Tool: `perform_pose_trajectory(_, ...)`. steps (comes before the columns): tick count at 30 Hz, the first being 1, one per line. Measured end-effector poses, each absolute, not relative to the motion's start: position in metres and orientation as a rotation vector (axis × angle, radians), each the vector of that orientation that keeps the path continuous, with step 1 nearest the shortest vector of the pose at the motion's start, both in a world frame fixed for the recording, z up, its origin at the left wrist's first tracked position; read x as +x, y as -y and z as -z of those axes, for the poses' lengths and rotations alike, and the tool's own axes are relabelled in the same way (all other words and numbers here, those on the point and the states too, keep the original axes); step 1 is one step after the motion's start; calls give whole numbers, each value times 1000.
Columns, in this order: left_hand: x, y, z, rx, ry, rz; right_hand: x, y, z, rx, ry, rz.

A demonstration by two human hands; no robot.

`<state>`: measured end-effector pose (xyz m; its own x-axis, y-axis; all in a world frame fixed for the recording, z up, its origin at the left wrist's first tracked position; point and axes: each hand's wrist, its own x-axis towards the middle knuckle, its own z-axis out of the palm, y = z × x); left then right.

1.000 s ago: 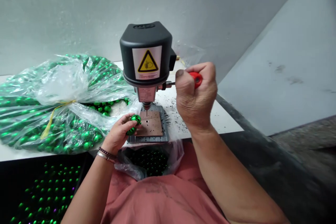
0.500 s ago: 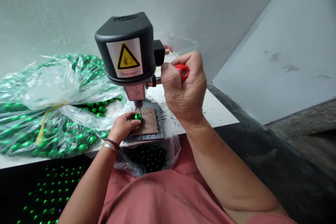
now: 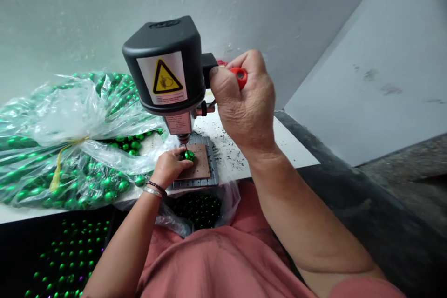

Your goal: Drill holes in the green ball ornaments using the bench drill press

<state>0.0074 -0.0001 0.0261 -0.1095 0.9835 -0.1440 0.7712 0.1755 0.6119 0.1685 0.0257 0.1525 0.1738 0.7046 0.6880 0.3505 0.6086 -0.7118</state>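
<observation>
Between the thumb and fingers of my left hand point(image 3: 170, 165) is a shiny green ball point(image 3: 189, 155), resting on a brown board point(image 3: 200, 166) under the bit of a small drill press point(image 3: 162, 65). The bit meets the ball's top, or nearly so; I cannot tell whether it has entered. My right hand point(image 3: 246, 102) is wrapped round the red knob point(image 3: 240, 77) of the press's feed lever, at the machine's right side. The board lies on the grey metal base point(image 3: 213, 172) of the press.
A tied clear plastic bag point(image 3: 66, 116) of green balls lies on the white table point(image 3: 289, 149) at left. Dark shavings are scattered right of the base. An open bag point(image 3: 228, 200) of dark green balls sits below the table edge. More green balls point(image 3: 70, 253) fill a black container at lower left.
My left hand has shifted slightly right, bringing the ball beneath the bit. My right hand has moved the red knob up and away a little.
</observation>
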Motion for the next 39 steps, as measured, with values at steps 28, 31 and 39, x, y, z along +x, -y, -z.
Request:
perform_pose_trajectory(28,4,2,-15,1740,-1955,-560,163,8,-75,-1002,1351,182)
perform_pose_trajectory(31,5,2,-16,1737,-1957,-548,162,7,-72,-975,1338,160)
perform_pose_trajectory(39,6,3,-18,1702,-1978,-551,159,7,-52,-857,1329,49)
